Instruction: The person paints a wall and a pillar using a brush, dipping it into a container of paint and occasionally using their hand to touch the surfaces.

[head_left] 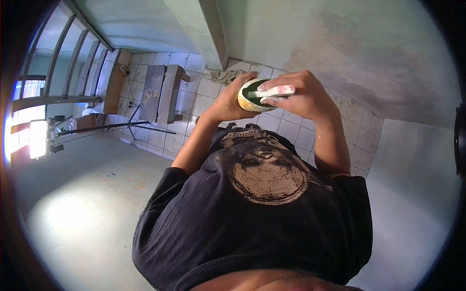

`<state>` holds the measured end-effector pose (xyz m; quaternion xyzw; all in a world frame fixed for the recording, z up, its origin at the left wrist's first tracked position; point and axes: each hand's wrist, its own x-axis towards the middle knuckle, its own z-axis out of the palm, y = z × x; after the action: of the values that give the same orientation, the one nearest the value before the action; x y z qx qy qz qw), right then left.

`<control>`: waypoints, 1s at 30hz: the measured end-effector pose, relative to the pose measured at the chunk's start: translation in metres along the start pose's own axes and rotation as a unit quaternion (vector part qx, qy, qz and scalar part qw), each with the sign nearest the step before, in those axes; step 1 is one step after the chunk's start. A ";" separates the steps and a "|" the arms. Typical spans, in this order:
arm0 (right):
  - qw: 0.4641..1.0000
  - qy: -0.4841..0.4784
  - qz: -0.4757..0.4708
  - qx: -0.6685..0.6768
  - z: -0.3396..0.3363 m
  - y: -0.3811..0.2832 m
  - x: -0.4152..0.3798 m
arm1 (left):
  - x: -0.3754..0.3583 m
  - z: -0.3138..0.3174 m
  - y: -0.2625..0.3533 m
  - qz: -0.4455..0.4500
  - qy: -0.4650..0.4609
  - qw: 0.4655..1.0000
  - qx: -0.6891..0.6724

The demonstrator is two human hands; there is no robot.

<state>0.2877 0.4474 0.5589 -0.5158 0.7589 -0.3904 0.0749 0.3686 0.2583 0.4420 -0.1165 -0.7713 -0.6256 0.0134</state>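
A small round container (246,105), yellow and white outside and dark green inside, is held in front of my chest. My left hand (229,99) is wrapped round its left side. In my right hand (307,96) is a brush with a pale, paint-smeared handle (281,90), pinched between thumb and fingers. The brush's far end reaches into the mouth of the container, and its tip is hard to make out. White smears show on the fingers of my right hand.
A worn wooden bench (167,94) stands on the tiled floor (198,91) at the left. Near it are a black tripod (131,124) with a bright lamp (39,139) and a crumpled cloth (225,76). A pillar (206,34) and a patchy wall (340,53) rise beyond my hands.
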 end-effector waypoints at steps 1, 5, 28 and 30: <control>1.000 0.001 -0.001 0.000 -0.002 0.000 -0.001 | 0.000 0.000 -0.001 0.001 -0.001 1.000 0.006; 1.000 0.028 0.012 0.004 -0.003 0.000 -0.002 | 0.000 0.001 0.003 0.005 0.005 1.000 -0.007; 0.979 0.064 -0.169 -0.090 -0.022 0.002 -0.023 | 0.012 0.001 0.016 0.097 -0.034 0.995 0.019; 0.976 0.060 -0.188 -0.093 -0.019 -0.001 -0.022 | 0.009 -0.002 0.017 0.093 -0.034 0.995 0.020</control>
<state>0.2891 0.4755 0.5664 -0.6295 0.6846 -0.3556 -0.0933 0.3630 0.2609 0.4605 -0.2085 -0.7695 -0.6018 0.0474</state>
